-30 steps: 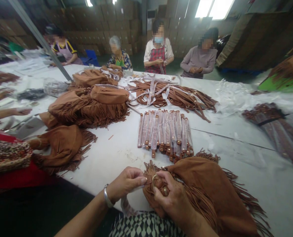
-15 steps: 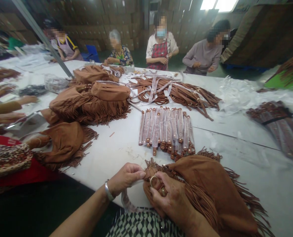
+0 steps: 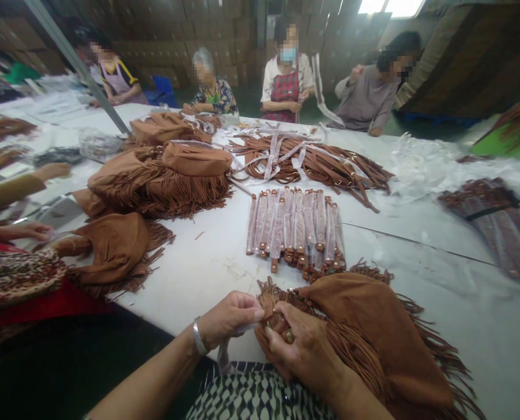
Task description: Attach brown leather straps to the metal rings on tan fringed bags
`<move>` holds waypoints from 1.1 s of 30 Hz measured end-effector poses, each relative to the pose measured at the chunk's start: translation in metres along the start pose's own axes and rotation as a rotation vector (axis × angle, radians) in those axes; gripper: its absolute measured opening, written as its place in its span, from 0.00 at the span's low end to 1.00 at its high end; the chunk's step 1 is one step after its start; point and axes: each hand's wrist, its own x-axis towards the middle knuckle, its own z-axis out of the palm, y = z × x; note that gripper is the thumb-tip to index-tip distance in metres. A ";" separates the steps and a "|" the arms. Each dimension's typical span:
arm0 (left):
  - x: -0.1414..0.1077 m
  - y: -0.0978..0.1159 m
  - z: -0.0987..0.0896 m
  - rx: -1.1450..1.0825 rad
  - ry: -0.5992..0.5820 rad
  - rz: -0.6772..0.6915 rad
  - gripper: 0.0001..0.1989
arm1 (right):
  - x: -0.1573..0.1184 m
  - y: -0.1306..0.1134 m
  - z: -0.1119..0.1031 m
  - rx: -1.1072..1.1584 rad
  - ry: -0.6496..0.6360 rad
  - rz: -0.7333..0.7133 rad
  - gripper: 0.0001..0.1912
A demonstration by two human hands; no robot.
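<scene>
A brown fringed bag (image 3: 373, 326) lies on the table's near edge, its fringe spilling to both sides. At the bag's left end, my right hand (image 3: 306, 344) is closed with thumb and forefinger round a gold metal ring (image 3: 275, 318), partly hidden by the fingers. Close beside it, my left hand (image 3: 231, 315) pinches a plastic-wrapped strap (image 3: 224, 356), which hangs down toward my lap. Where the strap's end meets the ring is covered by my fingertips. Just beyond the bag lies a row of brown straps in clear plastic (image 3: 295, 227).
Fringed bags (image 3: 163, 181) are piled at the left, near a co-worker's hand (image 3: 32, 230). A heap of loose brown straps (image 3: 312, 166) lies farther back. Crumpled plastic (image 3: 430, 169) and a bound strap bundle (image 3: 491, 227) occupy the right. Several people stand across the table (image 3: 207, 256).
My left hand has moved slightly right, closer to my right hand. The ring is now more covered by fingers. Across the table, a co-worker has raised a hand near a pale strip.
</scene>
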 end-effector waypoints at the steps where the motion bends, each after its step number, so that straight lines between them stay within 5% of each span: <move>1: 0.001 0.000 0.003 -0.008 -0.002 0.006 0.19 | 0.000 0.000 0.001 0.009 -0.002 -0.002 0.06; 7: 0.004 0.006 0.020 -0.057 0.024 0.096 0.19 | 0.001 -0.004 0.002 0.088 -0.006 0.057 0.10; 14: 0.009 0.012 0.020 -0.069 -0.097 0.036 0.16 | 0.003 -0.001 -0.015 0.085 -0.186 -0.016 0.10; 21: 0.023 -0.002 0.016 -0.168 -0.154 -0.039 0.18 | 0.004 0.022 -0.009 0.077 -0.208 -0.129 0.04; 27: 0.024 0.004 0.011 -0.217 -0.185 -0.044 0.18 | 0.001 0.038 -0.013 0.394 -0.308 -0.029 0.19; 33: 0.026 0.011 0.012 -0.265 -0.214 -0.055 0.17 | -0.006 0.054 -0.015 0.685 -0.204 0.227 0.15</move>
